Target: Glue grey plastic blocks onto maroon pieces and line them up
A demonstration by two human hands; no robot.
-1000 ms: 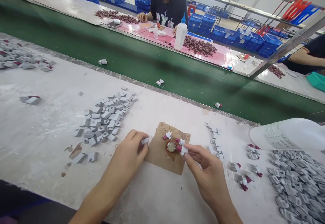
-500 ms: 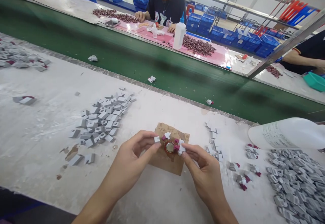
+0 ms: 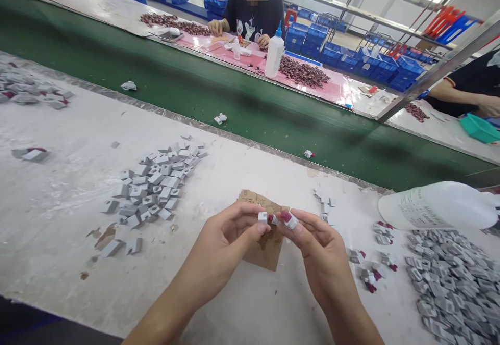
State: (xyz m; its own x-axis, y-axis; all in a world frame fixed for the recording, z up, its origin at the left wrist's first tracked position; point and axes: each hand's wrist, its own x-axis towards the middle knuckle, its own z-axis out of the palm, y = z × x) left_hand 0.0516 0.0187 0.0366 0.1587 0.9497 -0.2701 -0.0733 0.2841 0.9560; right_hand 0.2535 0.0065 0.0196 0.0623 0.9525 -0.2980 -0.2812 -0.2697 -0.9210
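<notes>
Between the thumb and fingers of my left hand [image 3: 230,241] is a small grey plastic block [image 3: 262,217]. My right hand [image 3: 318,241] pinches a small white-and-maroon plastic piece [image 3: 289,219] a little to the right of it. The two parts are close, with a gap between them. Under both hands lies a stained brown cardboard piece [image 3: 261,259]. Another small maroon-and-white bit [image 3: 272,219] shows between the hands, partly covered; I cannot tell what it rests on.
Left of my hands spreads a heap of grey blocks [image 3: 152,186]. At right are more grey parts [image 3: 453,282], several maroon-and-white pieces [image 3: 369,277] and a large white bottle [image 3: 437,204]. Beyond runs a green conveyor belt [image 3: 175,97] carrying small pieces. A person [image 3: 252,14] sits across it.
My right hand has lifted and turned its white-and-maroon piece. My left hand has moved right with the grey block, bringing the parts closer. Pieces on the belt have shifted left.
</notes>
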